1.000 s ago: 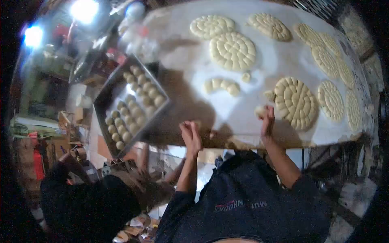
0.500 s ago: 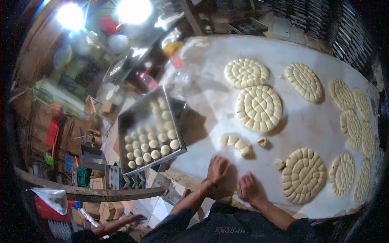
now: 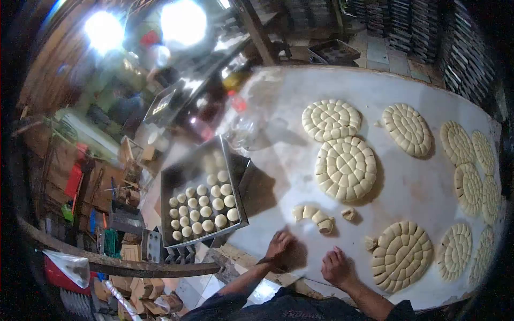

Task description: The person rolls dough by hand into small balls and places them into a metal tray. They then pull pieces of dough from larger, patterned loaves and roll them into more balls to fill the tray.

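My left hand [image 3: 279, 246] is over the table's near edge, its fingers curled; what they hold, if anything, is too small to tell. To its right, my right hand [image 3: 337, 266] rests on the table with fingers bent inward, between the short row of dough pieces and a scored dough disc. The curved row of cut dough [image 3: 315, 218] lies just beyond both hands, with a small dough lump [image 3: 349, 214] beside it. A large disc of cut dough pieces [image 3: 401, 257] lies right of my right hand.
A metal tray [image 3: 244, 199] with several round dough balls stands on the left. More scored discs [image 3: 346, 169] lie across the white table [image 3: 300, 85]. A wooden rail [image 3: 134, 269] crosses the lower left. Bottles and a bright lamp [image 3: 183, 22] are behind.
The view has tilted, so the table and dough appear lower. My left hand has drawn back from the dough row. The other person's hand at the lower left is out of view.
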A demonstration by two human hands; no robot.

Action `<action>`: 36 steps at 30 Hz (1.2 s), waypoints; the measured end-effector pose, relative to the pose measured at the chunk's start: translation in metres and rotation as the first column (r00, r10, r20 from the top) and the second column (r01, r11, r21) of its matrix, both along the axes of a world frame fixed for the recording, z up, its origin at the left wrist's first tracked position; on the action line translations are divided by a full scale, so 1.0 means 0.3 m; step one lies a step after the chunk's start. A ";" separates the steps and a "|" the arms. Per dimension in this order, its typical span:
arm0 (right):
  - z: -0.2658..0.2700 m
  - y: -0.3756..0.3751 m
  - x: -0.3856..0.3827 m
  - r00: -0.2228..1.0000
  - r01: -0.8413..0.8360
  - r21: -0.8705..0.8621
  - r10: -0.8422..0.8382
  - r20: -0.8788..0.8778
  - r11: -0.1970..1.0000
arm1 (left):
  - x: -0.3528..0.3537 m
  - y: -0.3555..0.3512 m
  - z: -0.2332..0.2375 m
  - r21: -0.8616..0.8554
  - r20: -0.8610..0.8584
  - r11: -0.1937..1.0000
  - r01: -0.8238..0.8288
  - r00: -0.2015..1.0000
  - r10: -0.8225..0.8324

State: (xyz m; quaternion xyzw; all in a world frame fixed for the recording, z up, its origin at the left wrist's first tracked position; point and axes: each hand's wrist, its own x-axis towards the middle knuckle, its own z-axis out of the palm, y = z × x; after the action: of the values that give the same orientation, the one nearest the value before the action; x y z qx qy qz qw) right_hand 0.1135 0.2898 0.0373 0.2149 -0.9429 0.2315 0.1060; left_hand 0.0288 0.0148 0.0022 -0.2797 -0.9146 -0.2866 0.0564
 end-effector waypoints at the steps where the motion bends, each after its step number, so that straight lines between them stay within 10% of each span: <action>1: 0.012 0.056 0.001 0.999 -0.039 0.035 0.040 -0.025 0.999 | 0.026 -0.054 0.092 -0.133 -0.100 0.981 0.144 0.982 -0.158; 3: -0.057 0.153 -0.032 0.999 -0.039 -0.063 0.037 -0.034 0.997 | -0.040 -0.350 -0.356 -0.139 0.075 0.984 0.114 0.992 -0.104; 5: 0.048 0.127 -0.129 0.977 0.211 0.033 -0.210 -0.026 0.977 | -0.151 -0.232 0.018 -0.270 -0.072 0.952 -0.147 0.989 0.132; 7: 0.039 0.027 -0.193 0.945 0.323 -0.029 -0.324 -0.046 0.946 | -0.244 -0.171 -0.029 0.186 0.116 0.982 -0.026 0.993 0.004; 8: 0.019 -0.031 -0.196 0.899 0.425 -0.098 -0.432 -0.064 0.900 | -0.233 -0.038 0.081 0.169 -0.004 0.952 -0.255 0.966 0.259; 13: -0.021 -0.169 -0.006 0.906 0.421 -0.089 -0.413 0.091 0.903 | -0.027 -0.038 0.259 0.439 0.242 0.890 -0.121 0.970 0.012; 15: 0.065 -0.158 0.061 0.945 0.315 0.066 -0.319 0.071 0.947 | 0.027 -0.173 0.238 0.342 0.598 0.934 -0.102 0.790 -0.133; 18: 0.105 -0.020 0.053 0.727 0.543 -0.032 -0.451 0.518 0.839 | 0.062 -0.357 0.270 0.278 0.922 0.960 0.045 0.268 -0.280; 20: 0.165 -0.020 0.013 0.527 0.629 0.072 -0.492 0.693 0.774 | 0.010 -0.467 0.480 0.414 0.337 0.865 0.284 0.835 -0.435; 22: 0.274 -0.092 -0.119 0.294 0.833 -0.034 -0.390 0.873 0.552 | -0.144 -0.626 0.694 0.421 0.285 0.820 0.386 0.802 -0.524; 24: 0.474 -0.348 -0.311 0.644 0.588 0.059 -0.512 0.569 0.806 | -0.328 -0.810 0.810 0.310 0.198 0.923 0.226 0.935 -0.295; 25: 0.502 -0.441 -0.401 0.733 0.528 -0.168 -0.347 0.585 0.832 | -0.433 -0.911 0.726 0.279 0.367 0.960 0.001 0.924 -0.107; 26: 0.560 -0.575 -0.497 0.871 0.339 -0.306 -0.175 0.459 0.889 | -0.541 -0.999 0.749 0.143 0.170 0.989 -0.038 0.985 0.013; 31: 0.696 -1.223 -0.897 0.960 -0.278 -0.466 0.257 -0.109 0.840 | -0.783 -1.274 0.440 -0.088 0.044 0.965 -0.248 0.967 0.252; 34: 0.524 -1.428 -1.083 0.899 -0.423 -0.427 0.430 -0.085 0.799 | -0.795 -1.281 0.442 -0.101 0.122 0.965 -0.242 0.960 0.253; 36: 0.479 -1.454 -1.088 0.915 -0.382 0.223 0.401 -0.047 0.897 | -0.769 -1.280 0.494 -0.144 0.224 0.967 -0.210 0.945 0.239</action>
State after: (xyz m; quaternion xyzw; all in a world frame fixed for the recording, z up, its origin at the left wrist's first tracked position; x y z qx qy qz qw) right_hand -0.2129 -0.1464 0.1810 0.4205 -0.8935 0.1375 0.0774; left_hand -0.2019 -0.3691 0.1503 -0.1400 -0.9559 -0.2553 -0.0386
